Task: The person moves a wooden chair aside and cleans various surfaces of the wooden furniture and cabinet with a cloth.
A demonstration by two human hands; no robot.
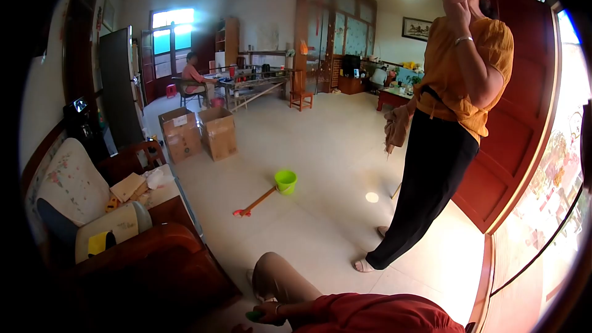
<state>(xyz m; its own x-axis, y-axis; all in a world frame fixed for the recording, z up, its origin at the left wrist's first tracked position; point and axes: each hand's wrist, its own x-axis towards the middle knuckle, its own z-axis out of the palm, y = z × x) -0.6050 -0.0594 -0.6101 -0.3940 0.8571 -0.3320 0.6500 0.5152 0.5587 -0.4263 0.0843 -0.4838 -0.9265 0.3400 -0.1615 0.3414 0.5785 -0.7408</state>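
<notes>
At the bottom edge, my right hand [266, 314] has its fingers closed around a small green thing [253, 316] whose kind I cannot make out. A band circles the wrist, and a red sleeve [370, 313] covers the upper arm. Just above the hand is a bent knee in beige trousers [280, 271], with a pale shoe partly hidden beside it. A bit of something red [242, 328] shows below and left of the hand, cut off by the frame. My left hand does not show.
On the floor stand a lime-green bucket [285, 183], a wooden-handled tool [259, 201] with a red end, and two cardboard boxes [180, 137]. A person in orange [462, 68] stands at right, holding a brown cloth [398, 126]. A wooden sofa [160, 243] is at left. Others sit farther back.
</notes>
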